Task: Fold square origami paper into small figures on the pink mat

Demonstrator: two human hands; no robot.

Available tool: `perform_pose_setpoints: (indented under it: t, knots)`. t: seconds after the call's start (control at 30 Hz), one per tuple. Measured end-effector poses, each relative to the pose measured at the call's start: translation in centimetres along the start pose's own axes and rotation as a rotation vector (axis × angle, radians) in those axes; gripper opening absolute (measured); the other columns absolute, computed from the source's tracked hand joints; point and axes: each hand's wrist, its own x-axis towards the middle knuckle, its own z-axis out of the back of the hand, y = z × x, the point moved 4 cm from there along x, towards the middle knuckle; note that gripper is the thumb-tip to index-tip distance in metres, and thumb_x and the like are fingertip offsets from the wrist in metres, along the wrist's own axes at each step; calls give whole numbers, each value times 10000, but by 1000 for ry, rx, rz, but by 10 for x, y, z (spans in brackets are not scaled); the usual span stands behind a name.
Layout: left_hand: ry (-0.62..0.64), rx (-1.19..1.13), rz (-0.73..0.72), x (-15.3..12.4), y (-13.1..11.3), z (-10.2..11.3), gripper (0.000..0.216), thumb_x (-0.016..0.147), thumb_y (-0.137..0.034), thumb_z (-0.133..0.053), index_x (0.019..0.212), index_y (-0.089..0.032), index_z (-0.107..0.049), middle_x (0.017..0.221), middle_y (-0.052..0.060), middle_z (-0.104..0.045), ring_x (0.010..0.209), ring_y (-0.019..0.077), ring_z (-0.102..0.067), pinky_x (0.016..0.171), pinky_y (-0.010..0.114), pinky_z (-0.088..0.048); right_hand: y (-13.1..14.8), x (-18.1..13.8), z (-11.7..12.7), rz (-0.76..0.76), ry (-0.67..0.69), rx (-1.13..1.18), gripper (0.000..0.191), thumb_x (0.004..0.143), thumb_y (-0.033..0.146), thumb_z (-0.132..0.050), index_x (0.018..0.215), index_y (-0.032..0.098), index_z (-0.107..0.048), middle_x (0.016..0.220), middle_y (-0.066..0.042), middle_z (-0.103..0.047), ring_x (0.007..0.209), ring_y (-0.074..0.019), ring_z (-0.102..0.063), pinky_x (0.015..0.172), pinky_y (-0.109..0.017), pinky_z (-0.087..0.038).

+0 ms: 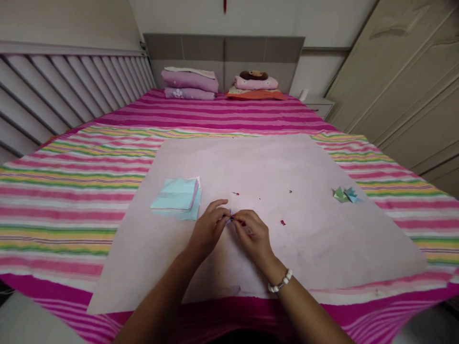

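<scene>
My left hand (211,224) and my right hand (254,232) meet over the middle of a large pale sheet (251,167). Between their fingertips they pinch a small folded piece of purple-blue paper (230,212), mostly hidden by the fingers. Thumb and forefinger of each hand close on it from either side. Left of my left hand lies a stack of light blue paper squares (175,195). At the right side of the sheet sit a green folded paper piece (340,194) and a blue folded paper piece (352,194), side by side.
Small red scraps (283,222) and other tiny bits are scattered on the sheet. Beneath it is a bed with a striped cover (71,196). Folded purple bedding (190,86) and a pink pile (256,83) stand by the headboard (201,50). A slatted rail (71,91) runs along the left.
</scene>
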Motion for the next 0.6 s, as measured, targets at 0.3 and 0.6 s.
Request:
perform_pose_setpoints:
  t: [0.3, 0.6]
  knots:
    - [-233, -341, 180, 15, 51, -29, 380, 808, -205, -569, 1188, -196, -550, 1276, 138, -521, 1072, 229, -612, 801, 357, -574, -36, 10, -8, -118, -129, 8, 131, 861, 138, -531, 898, 215, -631, 868, -52, -640, 802, -181, -613, 686, -310, -513]
    - [-227, -190, 102, 26, 59, -35, 213, 821, -149, -544, 1005, -194, -639, 1218, 114, -529, 1162, 225, -539, 833, 345, -555, -67, 11, -28, -189, -113, 21, 118, 854, 159, -533, 889, 214, -631, 861, -45, -631, 767, -175, -606, 666, -299, -511]
